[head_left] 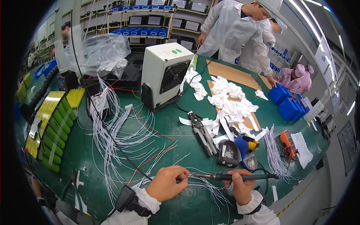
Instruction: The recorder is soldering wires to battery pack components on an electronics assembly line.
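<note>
My right hand (242, 187) is closed around the dark handle of a soldering iron (232, 177), which lies nearly level with its tip pointing left. Right at that tip, my left hand (168, 183) pinches what looks like a thin wire between thumb and forefinger; the fingers hide most of it. Many thin white wires (108, 142) fan out across the green table on the left, some passing under my left hand and on toward the right. A red wire (157, 154) runs among them. Beyond the iron stand a blue iron holder (243, 146) and a black tub of metallic bits (228, 153).
Wire strippers (202, 133) lie ahead, below a white fan unit (165, 75). A green-celled battery pack (54, 129) and green-handled pliers (77, 193) sit left. White scraps (232, 101), a second wire bundle (276, 152), an orange multimeter (288, 142) and blue boxes (290, 107) occupy the right; co-workers (232, 28) stand beyond.
</note>
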The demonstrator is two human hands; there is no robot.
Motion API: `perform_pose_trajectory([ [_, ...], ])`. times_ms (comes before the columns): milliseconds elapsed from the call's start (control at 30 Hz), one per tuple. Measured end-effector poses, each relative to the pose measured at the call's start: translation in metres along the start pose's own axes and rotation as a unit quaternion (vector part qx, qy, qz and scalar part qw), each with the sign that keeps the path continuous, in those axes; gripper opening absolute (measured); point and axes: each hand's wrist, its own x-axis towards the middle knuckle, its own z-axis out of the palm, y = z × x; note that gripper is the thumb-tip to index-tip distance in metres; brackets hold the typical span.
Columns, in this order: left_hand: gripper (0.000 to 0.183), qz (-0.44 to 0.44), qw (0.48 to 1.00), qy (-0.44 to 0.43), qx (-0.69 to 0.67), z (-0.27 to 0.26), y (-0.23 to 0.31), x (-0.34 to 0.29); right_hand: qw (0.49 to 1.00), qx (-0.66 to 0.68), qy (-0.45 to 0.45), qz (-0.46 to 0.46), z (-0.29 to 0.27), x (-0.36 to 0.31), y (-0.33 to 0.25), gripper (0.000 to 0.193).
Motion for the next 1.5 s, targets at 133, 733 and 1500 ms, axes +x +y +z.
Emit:
perform_pose_trajectory([
  [133,0.007,0.006,1.000,0.003,0.008,0.000,0.001,0.001,1.000,0.000,-0.005,-0.011,0.000,0.001,0.001,0.023],
  [733,0.008,-0.001,1.000,-0.006,0.001,-0.001,0.002,0.002,0.971,-0.104,0.014,-0.217,-0.008,0.015,-0.003,0.025],
  [1500,0.005,-0.064,0.996,-0.018,-0.056,-0.003,0.001,-0.001,0.823,-0.421,-0.268,-0.271,-0.053,0.002,0.005,0.025],
])
